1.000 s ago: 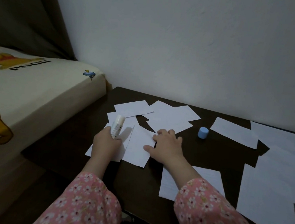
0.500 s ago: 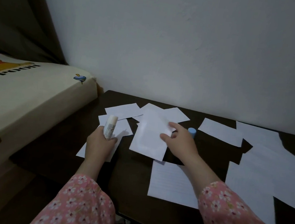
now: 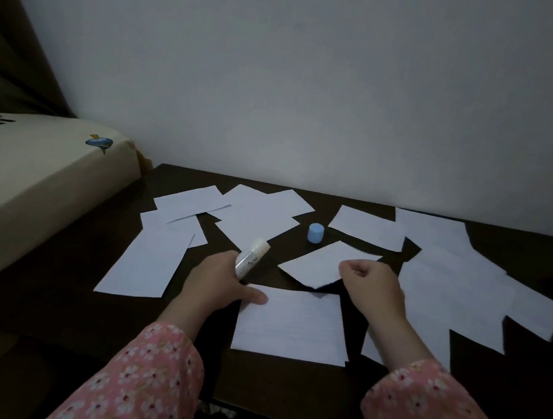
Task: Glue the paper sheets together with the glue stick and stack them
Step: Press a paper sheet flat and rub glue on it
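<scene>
Gripping one glue stick in left hand, right hand pinching one paper sheet, one blue cap.

We look forward and down from the head, close over the dark table, facing the wall.

White paper sheets lie on a dark brown table; the cap is light blue; the sleeves are pink with white flowers.
</scene>
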Tool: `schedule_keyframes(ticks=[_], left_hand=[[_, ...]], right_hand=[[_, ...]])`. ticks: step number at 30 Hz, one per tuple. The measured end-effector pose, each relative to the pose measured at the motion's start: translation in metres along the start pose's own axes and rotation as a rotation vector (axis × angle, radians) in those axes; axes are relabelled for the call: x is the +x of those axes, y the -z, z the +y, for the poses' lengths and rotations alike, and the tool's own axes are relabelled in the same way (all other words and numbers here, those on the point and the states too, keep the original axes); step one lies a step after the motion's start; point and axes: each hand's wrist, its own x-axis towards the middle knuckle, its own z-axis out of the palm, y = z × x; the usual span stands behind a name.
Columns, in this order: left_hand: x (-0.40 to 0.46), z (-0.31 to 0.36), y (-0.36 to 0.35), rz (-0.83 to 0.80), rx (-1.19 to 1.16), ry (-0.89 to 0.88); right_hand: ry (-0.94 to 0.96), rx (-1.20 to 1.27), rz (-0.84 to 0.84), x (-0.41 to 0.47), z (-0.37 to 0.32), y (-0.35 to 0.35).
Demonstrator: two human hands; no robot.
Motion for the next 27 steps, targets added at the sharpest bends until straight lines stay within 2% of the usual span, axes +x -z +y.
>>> schedule_keyframes(ticks=[7, 15, 19, 22, 27], left_hand=[[0.004, -0.004, 0.001, -0.012, 0.012, -0.003], [0.000, -0.004, 0.001, -0.028, -0.013, -0.018], [0.001, -0.005, 0.005, -0.050, 0.008, -0.021], [0.001, -0.005, 0.007, -0.030, -0.059, -0.030], [-0.001, 0.014, 0.002, 0.161, -0.186, -0.109]], right_hand=[[0.050, -0.147, -0.130, -0.004, 0.006, 0.003], [0.234, -0.393, -0.022, -0.007, 0.002, -0.011], [0.287, -0.417, -0.058, -0.012, 0.000, -0.017], [0.250, -0.368, -0.123, -0.014, -0.007, -0.013], [0.216, -0.223, 0.014, -0.009, -0.007, 0.009]])
